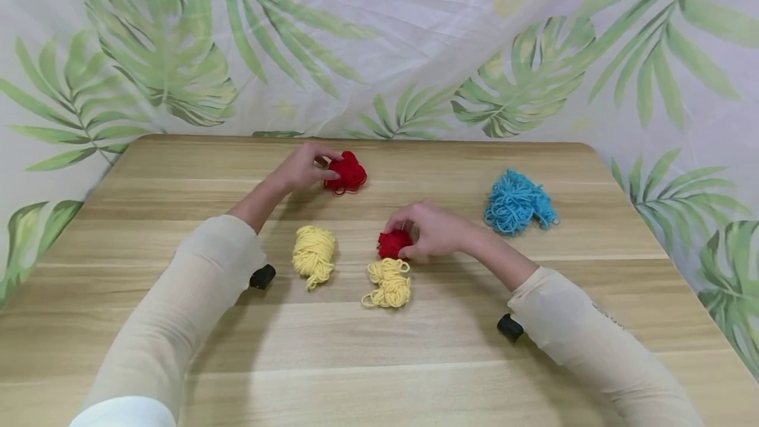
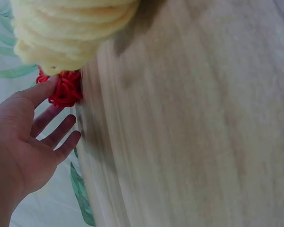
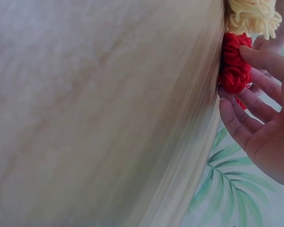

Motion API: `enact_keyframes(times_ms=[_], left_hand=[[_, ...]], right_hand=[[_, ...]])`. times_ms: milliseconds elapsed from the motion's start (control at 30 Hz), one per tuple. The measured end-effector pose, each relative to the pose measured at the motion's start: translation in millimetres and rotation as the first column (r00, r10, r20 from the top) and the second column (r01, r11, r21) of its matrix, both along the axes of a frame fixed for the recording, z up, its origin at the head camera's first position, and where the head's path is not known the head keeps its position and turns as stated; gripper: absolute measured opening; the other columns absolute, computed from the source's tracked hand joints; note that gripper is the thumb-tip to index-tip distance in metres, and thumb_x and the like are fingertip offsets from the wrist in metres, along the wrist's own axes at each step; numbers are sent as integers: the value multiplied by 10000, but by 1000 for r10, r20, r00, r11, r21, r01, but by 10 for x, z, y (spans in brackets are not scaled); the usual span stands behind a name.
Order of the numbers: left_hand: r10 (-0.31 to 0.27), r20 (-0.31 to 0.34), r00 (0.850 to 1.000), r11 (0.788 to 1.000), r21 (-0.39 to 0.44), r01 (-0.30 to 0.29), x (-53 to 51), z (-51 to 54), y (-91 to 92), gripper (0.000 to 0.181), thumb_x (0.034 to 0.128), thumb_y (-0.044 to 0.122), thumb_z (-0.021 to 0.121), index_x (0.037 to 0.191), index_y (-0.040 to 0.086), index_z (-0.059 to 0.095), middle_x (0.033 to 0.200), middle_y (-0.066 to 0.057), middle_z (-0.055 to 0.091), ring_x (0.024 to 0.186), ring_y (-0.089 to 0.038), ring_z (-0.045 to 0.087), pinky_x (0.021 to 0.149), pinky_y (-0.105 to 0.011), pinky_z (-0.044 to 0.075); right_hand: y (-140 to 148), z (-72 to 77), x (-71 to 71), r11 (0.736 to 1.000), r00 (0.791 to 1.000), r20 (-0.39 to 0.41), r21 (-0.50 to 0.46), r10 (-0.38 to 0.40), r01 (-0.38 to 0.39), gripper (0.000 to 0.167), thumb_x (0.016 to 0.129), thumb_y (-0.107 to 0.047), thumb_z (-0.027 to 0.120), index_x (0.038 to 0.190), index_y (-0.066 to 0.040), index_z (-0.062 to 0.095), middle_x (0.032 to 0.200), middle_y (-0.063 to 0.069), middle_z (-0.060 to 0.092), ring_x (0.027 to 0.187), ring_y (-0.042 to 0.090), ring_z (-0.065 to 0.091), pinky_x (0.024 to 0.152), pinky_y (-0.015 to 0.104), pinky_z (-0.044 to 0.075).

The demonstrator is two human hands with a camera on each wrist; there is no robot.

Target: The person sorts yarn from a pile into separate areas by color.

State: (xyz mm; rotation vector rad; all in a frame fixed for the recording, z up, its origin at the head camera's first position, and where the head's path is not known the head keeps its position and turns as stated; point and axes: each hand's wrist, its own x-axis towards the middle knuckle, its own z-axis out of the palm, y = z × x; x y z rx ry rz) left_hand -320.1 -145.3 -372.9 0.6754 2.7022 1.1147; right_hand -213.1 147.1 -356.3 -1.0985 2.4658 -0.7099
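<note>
Near the back edge of the table lies a bundle of red yarn [image 1: 350,173]. My left hand [image 1: 305,167] pinches its left side between thumb and forefinger; in the left wrist view the other fingers of that hand [image 2: 33,127] stand apart from the red yarn [image 2: 67,90]. A smaller red yarn bundle [image 1: 393,244] sits nearer the middle, with the thumb and fingers of my right hand [image 1: 439,229] around it. Just in front of it, apparently touching, is a yellow yarn bundle [image 1: 389,285]. Part of the smaller red bundle is hidden by my right fingers.
A second yellow yarn bundle [image 1: 313,256] lies left of centre, between the two forearms. Blue yarn [image 1: 516,203] rests in a loose heap at the right. A leaf-patterned cloth [image 1: 415,38] hangs behind the wooden table [image 1: 367,387].
</note>
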Motion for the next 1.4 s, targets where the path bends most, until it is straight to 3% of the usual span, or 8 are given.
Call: enact_keyframes(times_ms=[233, 433, 900, 1400], left_hand=[[6, 9, 1000, 999, -36, -6, -3, 33, 83, 431, 917, 84, 785, 1295, -85, 668, 1323, -265, 643, 1167, -420, 608, 1023, -497, 499], [30, 7, 1000, 999, -39, -29, 19, 41, 156, 451, 928, 197, 789, 1280, -67, 686, 1280, -241, 677, 1132, -384, 638, 952, -456, 537], [61, 11, 998, 998, -36, -60, -20, 9, 213, 373, 911, 101, 800, 1234, -63, 713, 1253, -258, 672, 1044, -372, 681, 765, -285, 544], [72, 3, 997, 997, -42, -72, -26, -15, 228, 362, 890, 53, 810, 1222, -61, 721, 1245, -258, 683, 998, -379, 710, 836, -347, 558]], right_hand=[[-2, -1, 2, 1000, 1000, 10, 7, -18, 18, 328, 839, -76, 787, 1158, -51, 717, 1041, 41, 723, 925, 176, 626, 837, 331, 553], [3, -14, -9, 998, 997, 33, -1, -64, 64, 337, 815, -42, 767, 1139, -54, 674, 1037, 60, 696, 926, 200, 616, 812, 311, 541], [81, 63, -117, 975, 979, -11, -89, -203, 201, 344, 813, -40, 779, 1136, -44, 660, 1021, 86, 682, 954, 252, 638, 734, 319, 546], [74, 45, -289, 928, 943, -28, -188, -332, 321, 381, 799, -9, 791, 1161, 19, 673, 1098, 169, 699, 995, 324, 658, 782, 371, 567]])
